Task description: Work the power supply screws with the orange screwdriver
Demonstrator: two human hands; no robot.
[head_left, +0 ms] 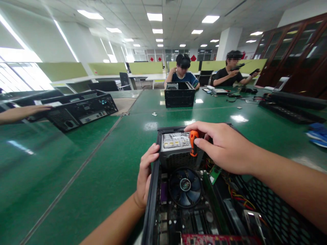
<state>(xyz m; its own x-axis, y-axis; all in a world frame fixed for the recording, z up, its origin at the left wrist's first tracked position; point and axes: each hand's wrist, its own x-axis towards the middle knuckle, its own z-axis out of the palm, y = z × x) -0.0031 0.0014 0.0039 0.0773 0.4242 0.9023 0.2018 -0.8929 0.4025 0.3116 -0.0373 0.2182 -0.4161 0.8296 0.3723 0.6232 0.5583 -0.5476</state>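
An opened computer case (pixel 151 190) lies before me with its inside facing up. My left hand (pixel 146 172) grips the left edge of the case, fingers curled over its rim. In my right hand (pixel 222 146) is a screwdriver (pixel 193 143) with an orange and black handle, held between thumb and fingers over the power supply (pixel 173 143). The screwdriver's tip cannot be made out. Below the power supply sits a round cooling fan (pixel 185 188). A green memory stick (pixel 216 174), coloured cables (pixel 240 197) and a red card (pixel 217 239) also show inside.
A green table (pixel 107 177) surrounds the case. Another case (pixel 84 112) stands at left, with another person's hand (pixel 25 112) on it. Across the table, one person sits behind a black case (pixel 179 97), another holds dark objects. Black panels (pixel 288 109) and blue shoes (pixel 318 134) are at right.
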